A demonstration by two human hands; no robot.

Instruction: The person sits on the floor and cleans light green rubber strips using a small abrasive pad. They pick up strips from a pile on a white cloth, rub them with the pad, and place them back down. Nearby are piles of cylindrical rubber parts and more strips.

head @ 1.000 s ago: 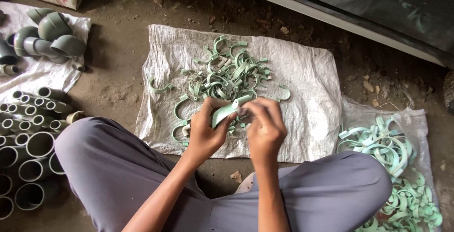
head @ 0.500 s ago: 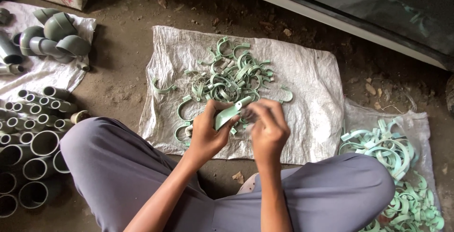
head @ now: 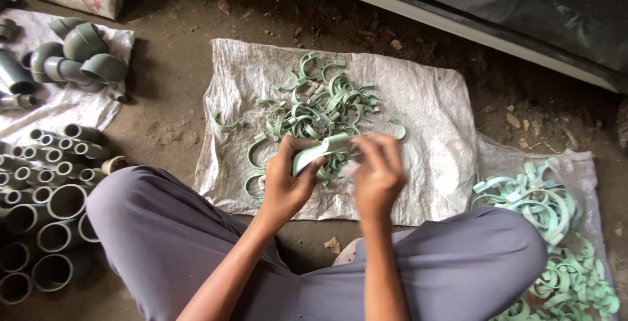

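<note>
My left hand grips a pale green curved plastic clip and holds it over a white woven sack spread on the dirt floor. My right hand is closed at the clip's right end; what it pinches is blurred. Beneath both hands lies a heap of green C-shaped clips on the sack. My knees in grey trousers frame the hands.
A second pile of larger pale green clips lies on a sack at the right. Grey pipe elbows and short grey pipe couplings stand at the left. A dark ledge runs along the back.
Both hands stay together on the clip, turning it slightly. The view has shifted a little; the piles have not moved.
</note>
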